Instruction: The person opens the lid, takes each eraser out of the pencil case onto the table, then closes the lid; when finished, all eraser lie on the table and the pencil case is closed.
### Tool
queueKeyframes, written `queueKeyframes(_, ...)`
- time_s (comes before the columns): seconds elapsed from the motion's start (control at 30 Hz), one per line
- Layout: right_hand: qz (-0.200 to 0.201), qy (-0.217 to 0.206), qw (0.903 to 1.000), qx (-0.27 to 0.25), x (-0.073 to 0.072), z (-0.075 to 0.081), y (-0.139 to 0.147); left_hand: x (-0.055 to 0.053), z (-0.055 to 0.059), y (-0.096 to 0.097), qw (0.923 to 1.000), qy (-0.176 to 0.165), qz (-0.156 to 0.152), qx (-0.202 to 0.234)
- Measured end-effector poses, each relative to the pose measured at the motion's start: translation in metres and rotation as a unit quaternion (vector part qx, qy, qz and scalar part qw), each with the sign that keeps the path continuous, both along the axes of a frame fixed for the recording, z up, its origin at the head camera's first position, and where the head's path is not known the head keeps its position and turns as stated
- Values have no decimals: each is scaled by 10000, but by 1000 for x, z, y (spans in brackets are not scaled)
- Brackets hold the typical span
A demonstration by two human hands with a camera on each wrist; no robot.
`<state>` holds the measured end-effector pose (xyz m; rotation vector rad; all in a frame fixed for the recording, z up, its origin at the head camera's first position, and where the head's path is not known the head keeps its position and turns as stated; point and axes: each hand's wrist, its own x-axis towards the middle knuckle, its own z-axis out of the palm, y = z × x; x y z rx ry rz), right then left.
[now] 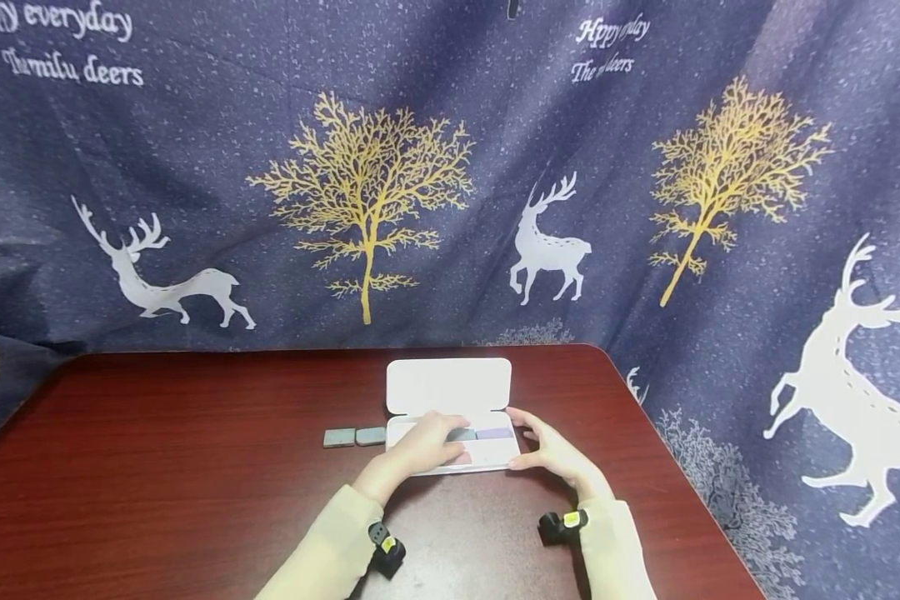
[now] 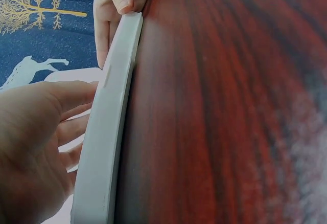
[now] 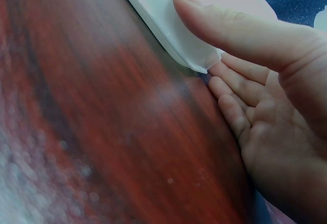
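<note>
A white hinged case [image 1: 487, 463] sits on the table with its lid [image 1: 448, 385] raised at the back. Inside are a grey block [image 1: 462, 435], a purple block [image 1: 494, 433] and a pinkish piece [image 1: 462, 458]. My left hand [image 1: 422, 445] reaches over the case's left part, thumb and index finger spread apart on either side of the grey block's near end. In the left wrist view its other fingers [image 2: 71, 129] extend behind the front wall. My right hand [image 1: 553, 450] holds the case's right end, thumb [image 3: 204, 19] over the front corner and fingers along the side.
Two grey-green blocks, a squarish one [image 1: 339, 437] and a rounded one [image 1: 371, 436], lie in line just left of the case. The reddish-brown table [image 1: 195, 467] ends at a dark blue patterned curtain [image 1: 450, 325] behind, with its right edge beyond my right arm.
</note>
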<state>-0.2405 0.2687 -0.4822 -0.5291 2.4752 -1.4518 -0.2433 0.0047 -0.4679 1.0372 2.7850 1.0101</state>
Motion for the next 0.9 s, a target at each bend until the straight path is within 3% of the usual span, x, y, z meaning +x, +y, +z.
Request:
queueKeyframes(0.47,20,-38,10000,-44,-1,0,0,3,1,4,9997,-126,150,-158)
queueKeyframes(0.9,14,14,10000,63,-2,-2,1,1,5,9,9990,-222,388,39)
